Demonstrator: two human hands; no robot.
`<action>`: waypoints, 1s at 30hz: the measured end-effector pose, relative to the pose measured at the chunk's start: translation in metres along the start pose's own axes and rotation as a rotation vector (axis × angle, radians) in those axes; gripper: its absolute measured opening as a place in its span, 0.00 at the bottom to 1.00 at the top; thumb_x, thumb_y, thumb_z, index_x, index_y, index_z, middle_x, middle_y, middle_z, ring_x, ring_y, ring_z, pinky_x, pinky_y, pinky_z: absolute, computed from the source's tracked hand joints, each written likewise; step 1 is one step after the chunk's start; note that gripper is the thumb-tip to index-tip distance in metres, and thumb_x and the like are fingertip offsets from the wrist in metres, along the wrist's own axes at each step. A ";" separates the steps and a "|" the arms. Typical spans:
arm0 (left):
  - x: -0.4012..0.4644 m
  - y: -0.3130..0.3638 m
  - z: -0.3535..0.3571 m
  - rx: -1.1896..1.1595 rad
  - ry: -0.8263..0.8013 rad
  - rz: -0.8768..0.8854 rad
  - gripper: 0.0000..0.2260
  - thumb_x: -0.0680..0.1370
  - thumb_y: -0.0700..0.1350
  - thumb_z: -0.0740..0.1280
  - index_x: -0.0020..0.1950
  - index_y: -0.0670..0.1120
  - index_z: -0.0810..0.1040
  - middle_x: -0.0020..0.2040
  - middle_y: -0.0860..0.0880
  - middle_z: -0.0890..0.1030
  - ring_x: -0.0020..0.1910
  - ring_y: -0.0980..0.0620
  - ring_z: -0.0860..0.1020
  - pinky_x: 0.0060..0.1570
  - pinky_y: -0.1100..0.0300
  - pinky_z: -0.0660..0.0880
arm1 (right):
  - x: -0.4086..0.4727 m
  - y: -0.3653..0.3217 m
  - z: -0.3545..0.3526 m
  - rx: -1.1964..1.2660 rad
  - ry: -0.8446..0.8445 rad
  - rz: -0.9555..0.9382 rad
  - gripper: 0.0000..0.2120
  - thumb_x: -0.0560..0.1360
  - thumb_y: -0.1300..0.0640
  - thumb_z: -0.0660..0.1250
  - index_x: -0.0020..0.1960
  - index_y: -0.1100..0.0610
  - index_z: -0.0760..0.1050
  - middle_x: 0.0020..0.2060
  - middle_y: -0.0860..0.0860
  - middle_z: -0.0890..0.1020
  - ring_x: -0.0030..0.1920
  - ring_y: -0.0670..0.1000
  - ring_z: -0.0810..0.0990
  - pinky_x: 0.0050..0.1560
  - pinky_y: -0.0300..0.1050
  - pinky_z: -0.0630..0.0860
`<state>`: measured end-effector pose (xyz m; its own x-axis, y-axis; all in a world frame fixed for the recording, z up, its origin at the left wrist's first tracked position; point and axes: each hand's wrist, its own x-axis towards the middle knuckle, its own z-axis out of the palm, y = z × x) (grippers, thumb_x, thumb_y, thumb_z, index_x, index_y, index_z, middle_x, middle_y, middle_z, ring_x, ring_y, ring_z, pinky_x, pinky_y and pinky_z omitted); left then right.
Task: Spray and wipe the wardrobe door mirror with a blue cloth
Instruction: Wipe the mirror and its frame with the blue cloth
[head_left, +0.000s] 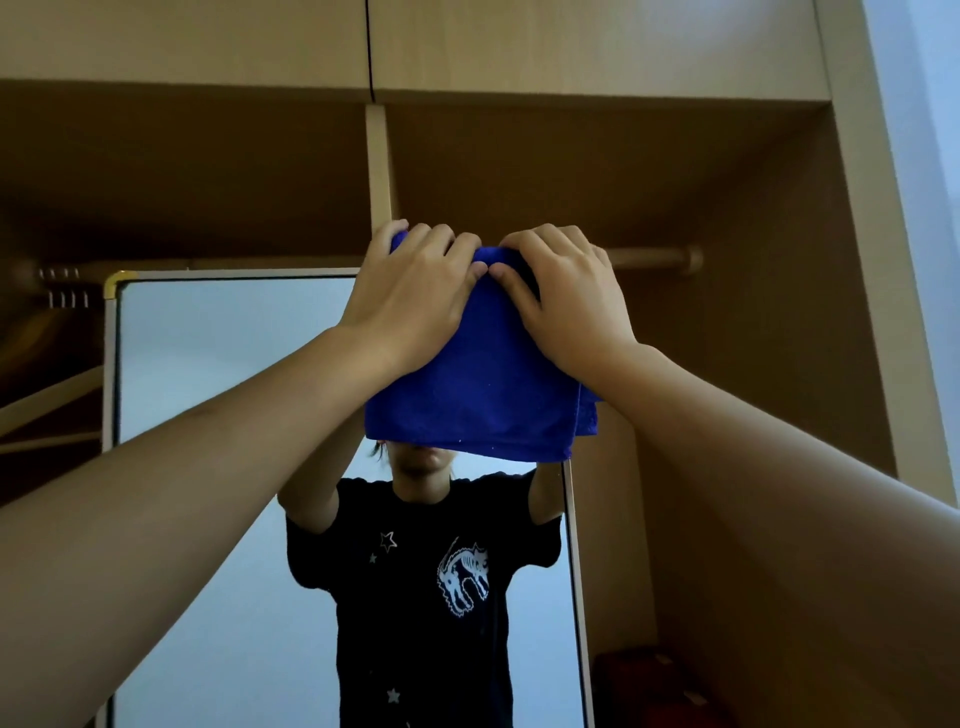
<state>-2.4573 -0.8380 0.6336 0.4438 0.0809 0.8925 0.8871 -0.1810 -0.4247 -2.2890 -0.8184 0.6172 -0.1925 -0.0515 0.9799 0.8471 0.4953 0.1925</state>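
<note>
A folded blue cloth (483, 395) hangs in front of the top right part of the mirror (218, 395), which has a pale frame with a gold corner. My left hand (410, 296) grips the cloth's upper left edge. My right hand (566, 301) grips its upper right edge, and the thumbs nearly touch in the middle. The cloth's lower edge hangs free. Below the cloth, the mirror shows a person in a black printed T-shirt with both arms raised. No spray bottle is in view.
An open wooden wardrobe (769, 312) surrounds the mirror, with a hanging rail (660, 257) behind my right hand and a vertical divider (379, 166) above. Closed upper cabinet doors (571, 47) sit overhead. A dark red object (654, 686) lies low inside at the right.
</note>
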 end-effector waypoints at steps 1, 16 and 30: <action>-0.002 0.000 0.000 0.018 0.016 -0.012 0.15 0.84 0.48 0.53 0.63 0.43 0.74 0.55 0.43 0.79 0.55 0.43 0.76 0.64 0.46 0.64 | 0.000 -0.003 0.000 -0.020 0.003 -0.011 0.15 0.81 0.48 0.59 0.60 0.56 0.77 0.55 0.51 0.80 0.59 0.53 0.75 0.62 0.50 0.68; -0.049 -0.075 -0.023 0.088 0.047 -0.088 0.13 0.83 0.46 0.55 0.63 0.43 0.74 0.55 0.43 0.77 0.54 0.43 0.74 0.49 0.45 0.71 | 0.019 -0.088 0.035 -0.044 0.053 -0.108 0.13 0.81 0.51 0.61 0.57 0.57 0.79 0.52 0.52 0.82 0.55 0.55 0.78 0.61 0.51 0.70; -0.091 -0.186 -0.044 0.004 0.049 0.015 0.16 0.84 0.49 0.51 0.61 0.44 0.74 0.55 0.45 0.78 0.53 0.45 0.75 0.55 0.48 0.68 | 0.047 -0.195 0.075 -0.162 -0.042 -0.059 0.16 0.82 0.49 0.57 0.61 0.57 0.77 0.55 0.52 0.81 0.58 0.54 0.76 0.63 0.51 0.68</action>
<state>-2.6681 -0.8545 0.6381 0.4504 0.0299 0.8923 0.8809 -0.1781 -0.4386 -2.5000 -0.8524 0.6218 -0.2620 -0.0388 0.9643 0.9018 0.3459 0.2589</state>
